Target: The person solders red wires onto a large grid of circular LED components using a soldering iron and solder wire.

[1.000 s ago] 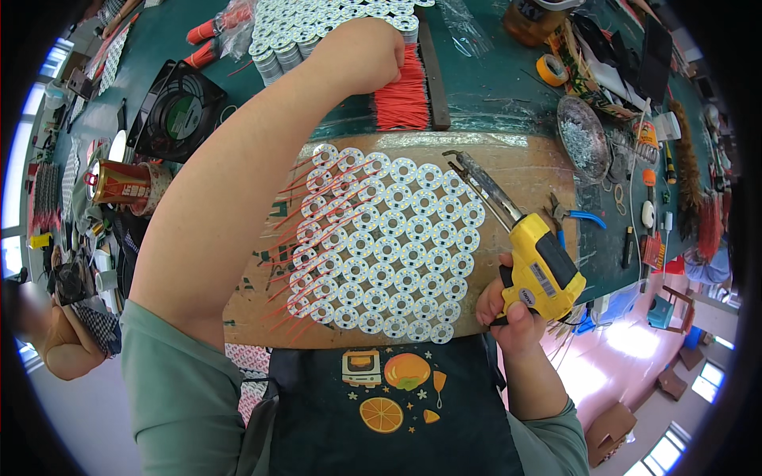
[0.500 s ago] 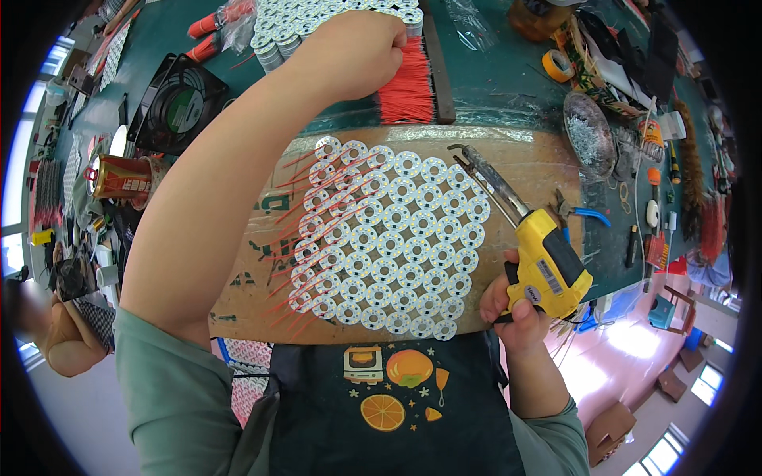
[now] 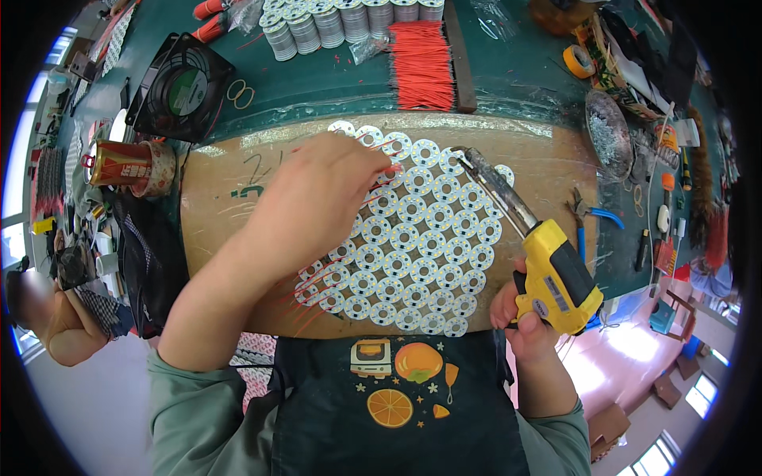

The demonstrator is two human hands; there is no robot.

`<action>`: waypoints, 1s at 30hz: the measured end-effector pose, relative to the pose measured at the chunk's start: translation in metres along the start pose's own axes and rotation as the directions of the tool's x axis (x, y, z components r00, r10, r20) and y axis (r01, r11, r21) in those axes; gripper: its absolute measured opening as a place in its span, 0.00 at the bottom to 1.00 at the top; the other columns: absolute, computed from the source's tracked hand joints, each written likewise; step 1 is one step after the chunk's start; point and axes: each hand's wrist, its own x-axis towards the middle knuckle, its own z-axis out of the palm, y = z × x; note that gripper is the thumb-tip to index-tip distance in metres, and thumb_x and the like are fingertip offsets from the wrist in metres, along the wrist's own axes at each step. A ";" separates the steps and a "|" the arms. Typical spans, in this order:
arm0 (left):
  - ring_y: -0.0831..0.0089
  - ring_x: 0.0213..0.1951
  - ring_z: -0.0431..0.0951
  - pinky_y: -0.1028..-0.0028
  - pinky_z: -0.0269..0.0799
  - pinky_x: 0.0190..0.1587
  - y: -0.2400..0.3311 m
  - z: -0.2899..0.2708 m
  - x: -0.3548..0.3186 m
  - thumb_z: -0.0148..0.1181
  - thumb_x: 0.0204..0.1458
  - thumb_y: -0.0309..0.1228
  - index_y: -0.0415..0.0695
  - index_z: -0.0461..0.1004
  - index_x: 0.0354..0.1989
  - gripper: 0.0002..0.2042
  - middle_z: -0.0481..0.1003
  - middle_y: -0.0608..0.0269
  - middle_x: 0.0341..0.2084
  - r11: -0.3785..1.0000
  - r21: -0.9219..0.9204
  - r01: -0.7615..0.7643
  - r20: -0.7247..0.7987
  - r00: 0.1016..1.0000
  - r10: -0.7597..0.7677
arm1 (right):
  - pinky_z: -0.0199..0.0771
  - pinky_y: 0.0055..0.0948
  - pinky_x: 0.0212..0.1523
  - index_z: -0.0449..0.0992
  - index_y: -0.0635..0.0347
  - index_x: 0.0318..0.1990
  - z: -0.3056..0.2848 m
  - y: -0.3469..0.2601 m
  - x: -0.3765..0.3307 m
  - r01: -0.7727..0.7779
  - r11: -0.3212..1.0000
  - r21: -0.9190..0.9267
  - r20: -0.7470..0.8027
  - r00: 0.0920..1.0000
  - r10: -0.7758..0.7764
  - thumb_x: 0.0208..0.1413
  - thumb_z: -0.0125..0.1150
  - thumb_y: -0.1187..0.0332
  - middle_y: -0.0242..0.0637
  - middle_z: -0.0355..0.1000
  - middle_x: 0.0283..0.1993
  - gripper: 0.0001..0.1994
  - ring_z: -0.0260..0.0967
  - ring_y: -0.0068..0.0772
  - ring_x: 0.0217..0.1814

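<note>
Now I see the left hand (image 3: 321, 194), back from the wire bundle (image 3: 422, 67) ahead, pinching red wire (image 3: 395, 168), hiding some discs (image 3: 413, 230) beneath; the right hand (image 3: 525, 324) grips a soldering gun (image 3: 556, 278).

Yellow-and-black soldering gun (image 3: 562, 282), white yellow-dotted discs (image 3: 404, 227), red wires (image 3: 422, 70), brown board (image 3: 213, 178), fruit-patterned dark apron (image 3: 325, 432), green sleeves (image 3: 194, 416).

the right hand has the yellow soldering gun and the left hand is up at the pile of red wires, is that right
Not quite: the left hand is not at the pile of red wires. The head view shows it over the upper left part of the white round boards. The right hand does hold the yellow soldering gun.
</note>
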 end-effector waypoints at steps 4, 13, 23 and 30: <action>0.52 0.40 0.77 0.57 0.74 0.46 0.013 0.004 -0.024 0.62 0.55 0.22 0.41 0.79 0.43 0.09 0.78 0.55 0.35 1.000 0.007 0.000 -0.069 0.998 0.000 | 0.66 0.27 0.27 0.61 0.62 0.69 0.001 -0.002 -0.010 -0.084 0.993 -0.085 0.090 0.992 0.092 0.49 0.78 0.47 0.29 0.65 0.27 0.46 0.65 0.26 0.25; 0.59 0.37 0.77 0.63 0.74 0.42 0.010 0.021 -0.046 0.66 0.44 0.16 0.40 0.78 0.42 0.14 0.77 0.58 0.35 0.998 0.017 -0.064 -0.121 0.991 0.065 | 0.71 0.32 0.28 0.75 0.54 0.31 -0.010 0.010 -0.024 0.056 0.874 -0.482 0.231 0.971 0.066 0.51 0.72 0.63 0.30 0.73 0.26 0.10 0.73 0.35 0.27; 0.60 0.37 0.76 0.64 0.75 0.42 0.011 0.027 -0.047 0.66 0.41 0.17 0.40 0.78 0.41 0.15 0.74 0.60 0.33 0.993 0.091 -0.076 -0.142 0.986 0.089 | 0.70 0.33 0.27 0.74 0.53 0.30 -0.004 0.005 -0.025 0.031 0.858 -0.512 0.216 0.972 0.094 0.49 0.72 0.64 0.30 0.72 0.25 0.10 0.72 0.37 0.27; 0.61 0.37 0.77 0.65 0.75 0.43 0.013 0.026 -0.048 0.66 0.41 0.17 0.40 0.79 0.41 0.15 0.75 0.60 0.33 0.993 0.093 -0.073 -0.158 0.984 0.087 | 0.69 0.33 0.28 0.75 0.56 0.32 -0.008 0.007 -0.026 0.015 0.877 -0.479 0.236 0.965 0.112 0.52 0.69 0.66 0.30 0.71 0.25 0.08 0.71 0.36 0.26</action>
